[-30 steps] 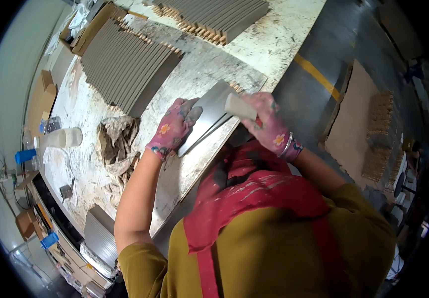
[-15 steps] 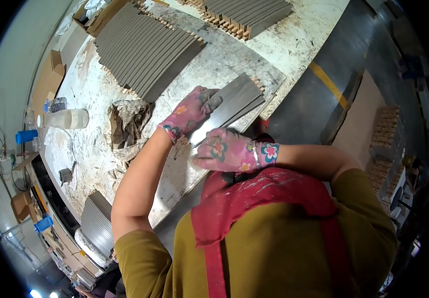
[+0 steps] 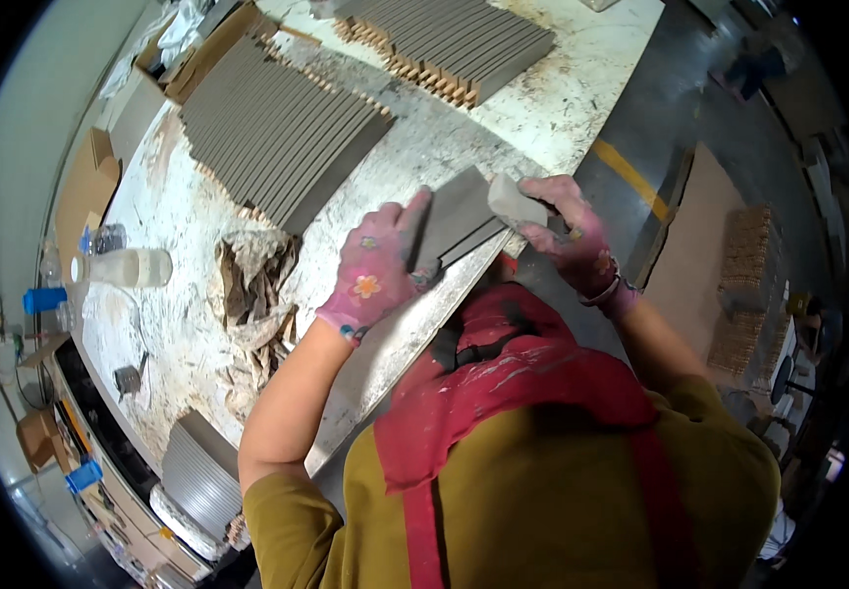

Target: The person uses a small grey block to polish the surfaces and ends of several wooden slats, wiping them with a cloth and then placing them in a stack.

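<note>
You have a grey plate point(image 3: 459, 211) near the edge of the white, stained desk point(image 3: 591, 74), slanting toward one o'clock, with a dark lengthwise gap along its near side. Taking that plate as the clock's centre, your left hand point(image 3: 380, 260) sits at eight o'clock in a pink flowered glove, its fingers spread wide over the plate's end, thumb at the near edge and forefinger toward the far one, keeping hold of it. Your right hand point(image 3: 572, 231), gloved alike, is at three o'clock; its fingers are curled partway closed around a white block point(image 3: 515, 201), which sits right by the plate's right end. Whether block and plate touch, you cannot tell.

At ten o'clock stands a long row of grey slabs point(image 3: 282, 128) with wooden pegs, and at twelve a second pegged row point(image 3: 454, 44). A crumpled, stained cloth point(image 3: 257, 280) lies between eight and nine, and a pale bottle point(image 3: 130, 268) is farther out at nine.
</note>
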`<state>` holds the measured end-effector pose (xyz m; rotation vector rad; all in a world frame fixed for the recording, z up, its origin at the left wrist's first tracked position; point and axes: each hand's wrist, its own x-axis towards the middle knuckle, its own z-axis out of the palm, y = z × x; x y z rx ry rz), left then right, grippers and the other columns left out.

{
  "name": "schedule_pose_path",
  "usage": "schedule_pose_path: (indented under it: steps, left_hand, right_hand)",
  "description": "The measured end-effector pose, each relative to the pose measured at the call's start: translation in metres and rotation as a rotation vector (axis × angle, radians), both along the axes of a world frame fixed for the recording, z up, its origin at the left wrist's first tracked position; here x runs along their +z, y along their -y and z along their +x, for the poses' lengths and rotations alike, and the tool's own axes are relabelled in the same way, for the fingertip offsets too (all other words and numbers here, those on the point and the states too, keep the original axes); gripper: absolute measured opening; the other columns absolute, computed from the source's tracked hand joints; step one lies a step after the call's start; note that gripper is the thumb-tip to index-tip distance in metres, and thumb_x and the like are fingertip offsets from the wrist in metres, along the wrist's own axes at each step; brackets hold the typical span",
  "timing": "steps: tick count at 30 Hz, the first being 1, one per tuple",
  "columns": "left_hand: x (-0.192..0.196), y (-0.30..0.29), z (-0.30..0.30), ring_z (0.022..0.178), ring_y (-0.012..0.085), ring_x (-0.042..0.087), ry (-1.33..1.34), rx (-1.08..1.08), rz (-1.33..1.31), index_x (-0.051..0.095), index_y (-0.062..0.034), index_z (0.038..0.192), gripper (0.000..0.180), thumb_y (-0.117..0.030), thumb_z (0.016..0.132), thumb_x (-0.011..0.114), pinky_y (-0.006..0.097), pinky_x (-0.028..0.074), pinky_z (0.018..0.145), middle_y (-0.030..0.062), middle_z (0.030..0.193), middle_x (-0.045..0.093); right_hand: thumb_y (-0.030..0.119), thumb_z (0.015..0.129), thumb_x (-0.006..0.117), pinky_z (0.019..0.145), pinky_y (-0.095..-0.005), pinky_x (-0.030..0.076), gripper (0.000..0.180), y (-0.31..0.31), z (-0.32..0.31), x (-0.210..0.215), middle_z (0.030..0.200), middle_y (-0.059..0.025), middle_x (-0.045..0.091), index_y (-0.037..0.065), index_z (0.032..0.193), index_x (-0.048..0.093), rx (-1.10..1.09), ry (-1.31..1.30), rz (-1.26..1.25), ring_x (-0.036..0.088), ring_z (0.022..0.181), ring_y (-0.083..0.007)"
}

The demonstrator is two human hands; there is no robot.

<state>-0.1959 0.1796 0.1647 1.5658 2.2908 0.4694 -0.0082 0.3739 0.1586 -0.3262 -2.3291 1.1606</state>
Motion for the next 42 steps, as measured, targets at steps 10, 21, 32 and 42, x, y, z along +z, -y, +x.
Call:
schedule_pose_path:
  steps: [10,21,32,42]
  left_hand:
    - [-0.008,0.012,-0.032,0.092,0.0286,0.063,2.173,0.468,0.508,0.039,-0.0106,0.143,0.075,-0.067,0.094,0.041,0.036,0.059,0.074,0.0221,0.120,0.056]
    - [-0.051,0.020,-0.027,0.078,0.0226,0.062,2.250,0.067,0.624,0.049,-0.0051,0.130,0.046,-0.037,0.097,0.051,0.034,0.053,0.053,0.0142,0.106,0.059]
    - [-0.034,0.026,-0.007,0.043,0.0174,0.043,2.629,-0.057,0.398,0.048,0.0019,0.108,0.069,-0.064,0.088,0.049,0.028,0.044,0.039,0.0128,0.067,0.047]
    - [-0.053,0.029,0.006,0.056,0.0221,0.053,2.754,-0.012,0.539,0.045,-0.0064,0.130,0.065,-0.060,0.094,0.042,0.030,0.046,0.047,0.0162,0.097,0.055]
  right_hand:
    - [0.012,0.073,0.076,0.093,-0.0396,0.046,0.052,0.035,-0.060,0.049,0.112,-0.0150,0.058,0.005,0.121,0.059,0.318,-0.145,0.252,0.052,0.113,-0.0298]
    - [0.025,0.083,0.066,0.079,-0.0409,0.055,0.047,0.046,-0.128,0.070,0.110,-0.0111,0.061,0.018,0.128,0.057,0.396,-0.189,0.825,0.063,0.098,-0.0243]
    - [0.024,0.089,0.069,0.094,-0.0327,0.045,0.043,-0.050,-0.124,0.056,0.118,-0.0111,0.059,0.006,0.126,0.059,-0.019,-0.201,0.180,0.058,0.107,-0.0231]
    - [0.031,0.092,0.063,0.100,-0.0329,0.045,0.050,-0.002,-0.099,0.066,0.125,-0.0082,0.059,0.001,0.132,0.054,0.059,-0.243,-0.523,0.056,0.115,-0.0166]
